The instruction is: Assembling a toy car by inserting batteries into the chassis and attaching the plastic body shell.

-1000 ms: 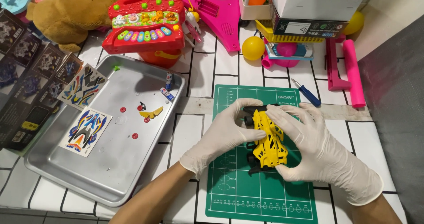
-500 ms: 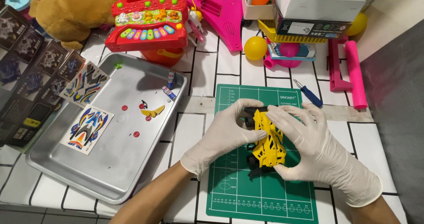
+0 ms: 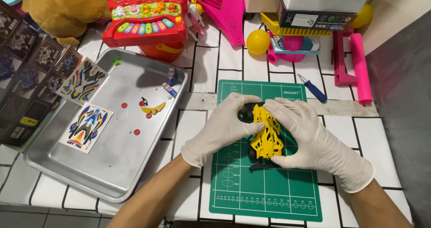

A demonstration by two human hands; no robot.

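- Leaning over a white tiled table with dark grid lines, I am working above a green cutting mat that is lying at its near edge.
- Sitting to the left of the mat is a large metal tray; it is holding a colourful sticker sheet, a small yellow wing-shaped part, a few tiny red round pieces and two small tube-like bits near its far right rim.
- Crowding the far side of the table are a red toy keyboard, a brown plush toy, a pink toy guitar, a yellow ball and a white box.
- Lying just beyond the mat's far right corner is a blue-handled screwdriver.
- Wearing white gloves, I am closing my left hand and my right hand around a yellow toy car body with dark wheels, which is resting on the middle of the mat.
- Pressing in from the left, my left fingers are touching the car's side, while my right fingers are curling over its top and right side, so both hands are gripping it between them.
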